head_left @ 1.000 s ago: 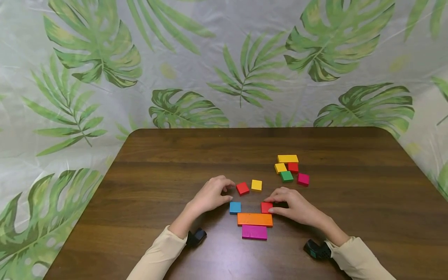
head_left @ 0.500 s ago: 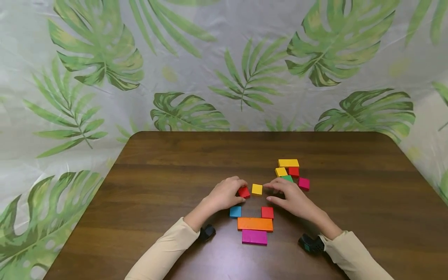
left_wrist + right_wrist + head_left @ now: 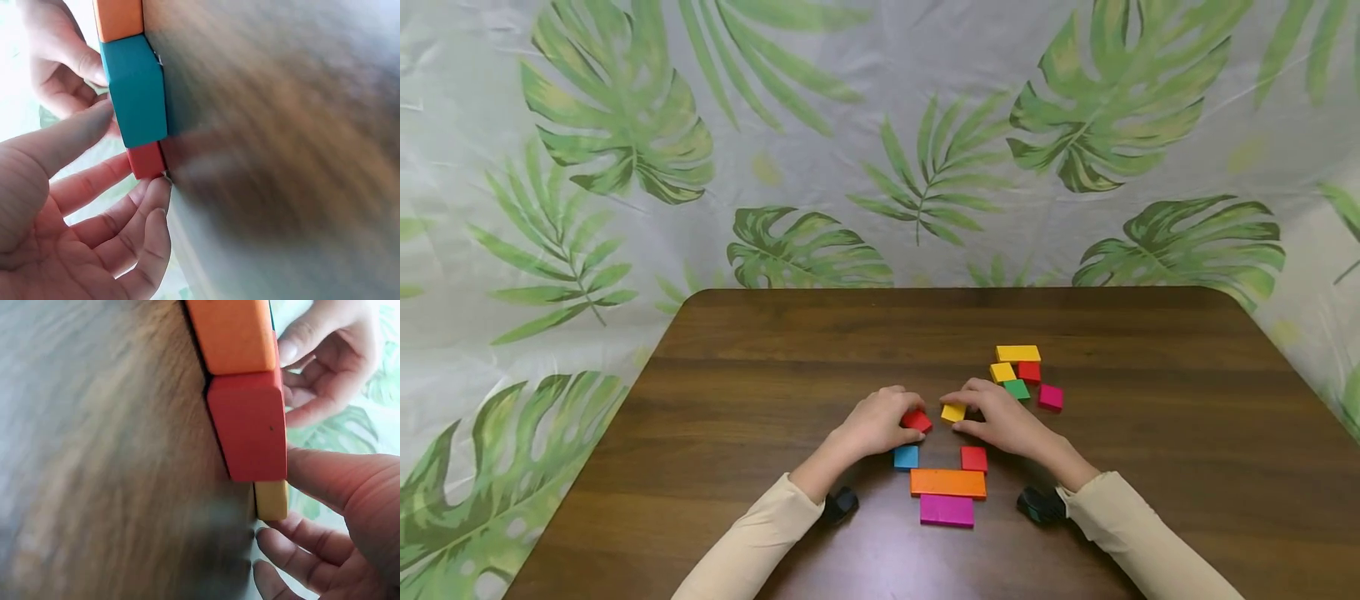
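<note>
My left hand [image 3: 880, 421] pinches a small red block [image 3: 917, 422] between thumb and fingers, on the table just beyond a blue block [image 3: 906, 457]. My right hand [image 3: 1000, 417] holds a small yellow block [image 3: 953, 413] the same way, fingers over its far side and thumb at the near side. A second red block [image 3: 973, 458] lies nearer, level with the blue one. Both stand at the ends of a long orange block [image 3: 947, 482], with a magenta block [image 3: 947, 510] in front. The blue block [image 3: 137, 90] partly hides the gripped red block [image 3: 146, 161] in the left wrist view.
Beyond my right hand lie a long yellow block [image 3: 1018, 353], a small yellow block [image 3: 1002, 372], another red block [image 3: 1029, 372], a green block [image 3: 1017, 389] and a pink block [image 3: 1051, 397]. The brown wooden table [image 3: 760, 342] ends at a leaf-patterned curtain [image 3: 925, 125].
My right hand has left the near red block and gone to the yellow one, which it now grips. My left hand has reached the far red block and shifted it slightly left and nearer.
</note>
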A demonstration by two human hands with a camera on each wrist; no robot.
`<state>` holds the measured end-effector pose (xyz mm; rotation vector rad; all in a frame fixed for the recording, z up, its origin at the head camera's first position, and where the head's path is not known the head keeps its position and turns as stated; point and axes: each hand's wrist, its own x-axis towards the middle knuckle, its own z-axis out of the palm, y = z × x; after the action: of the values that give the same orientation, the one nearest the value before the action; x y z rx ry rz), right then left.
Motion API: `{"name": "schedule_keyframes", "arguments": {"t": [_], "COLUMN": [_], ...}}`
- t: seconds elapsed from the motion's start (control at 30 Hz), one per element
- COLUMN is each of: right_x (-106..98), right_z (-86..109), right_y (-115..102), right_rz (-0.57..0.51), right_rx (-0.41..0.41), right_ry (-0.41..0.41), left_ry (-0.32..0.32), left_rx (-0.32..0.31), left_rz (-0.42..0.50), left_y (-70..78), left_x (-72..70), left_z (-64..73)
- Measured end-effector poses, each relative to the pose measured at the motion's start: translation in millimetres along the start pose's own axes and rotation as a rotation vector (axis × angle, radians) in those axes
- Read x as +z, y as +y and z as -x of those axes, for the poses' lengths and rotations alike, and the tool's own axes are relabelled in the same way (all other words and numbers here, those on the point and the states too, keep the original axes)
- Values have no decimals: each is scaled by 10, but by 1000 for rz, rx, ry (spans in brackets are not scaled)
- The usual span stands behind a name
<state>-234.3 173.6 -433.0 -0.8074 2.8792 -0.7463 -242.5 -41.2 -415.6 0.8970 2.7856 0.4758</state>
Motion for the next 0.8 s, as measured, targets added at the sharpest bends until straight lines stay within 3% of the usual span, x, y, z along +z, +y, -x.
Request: {"name": "schedule_keyframes", "arguments": {"t": [0.17, 0.57, 0.8], "right_x": [-36, 61, 34], "right_z": [57, 216, 243], "right_y": [44, 65, 49], "right_rz": [-34, -72, -64], "right_rx": [-20, -49, -43], "right_ry": [3, 33, 66], "left_ry": [26, 31, 81], "left_rx": [12, 5, 0], "left_rz": [51, 45, 52], "left_y": [-12, -9, -33], "left_x": [-12, 46, 25], "left_z": [23, 113, 147]}}
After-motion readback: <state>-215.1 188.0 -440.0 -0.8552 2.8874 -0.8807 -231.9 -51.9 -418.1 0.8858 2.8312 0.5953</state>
